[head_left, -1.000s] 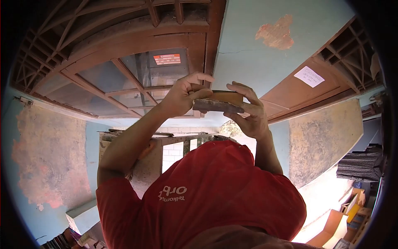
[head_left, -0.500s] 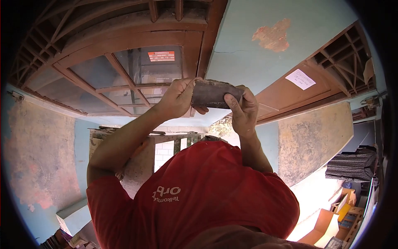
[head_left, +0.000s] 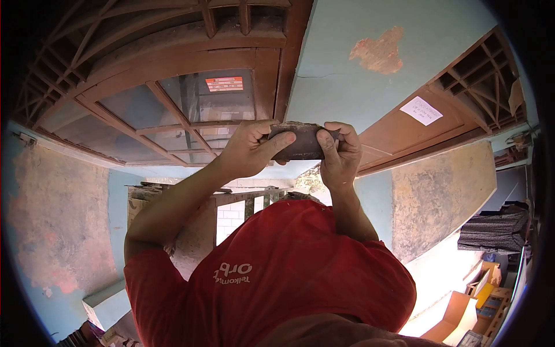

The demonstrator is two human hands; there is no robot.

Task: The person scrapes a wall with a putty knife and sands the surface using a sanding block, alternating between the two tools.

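A dark grey, flat rectangular piece [head_left: 302, 146] with a rough, worn upper edge is held up in front of my chest; its exact kind I cannot make out. My left hand [head_left: 250, 151] grips its left end, with the thumb lying across the near face. At the other end my right hand [head_left: 340, 155] pinches it, thumb on the face and fingers behind. The far side of the piece is hidden.
A brown wooden window [head_left: 179, 110] with glass panes and an orange-white label stands ahead on the left. To the right is a brown door [head_left: 404, 124] with a white paper. Peeling blue wall [head_left: 329, 75] lies between them. Dark patterned clothing [head_left: 494, 228] hangs far right.
My left thumb has moved from the end of the piece onto its near face. The piece sits slightly lower and its visible face looks narrower. My right hand keeps its hold.
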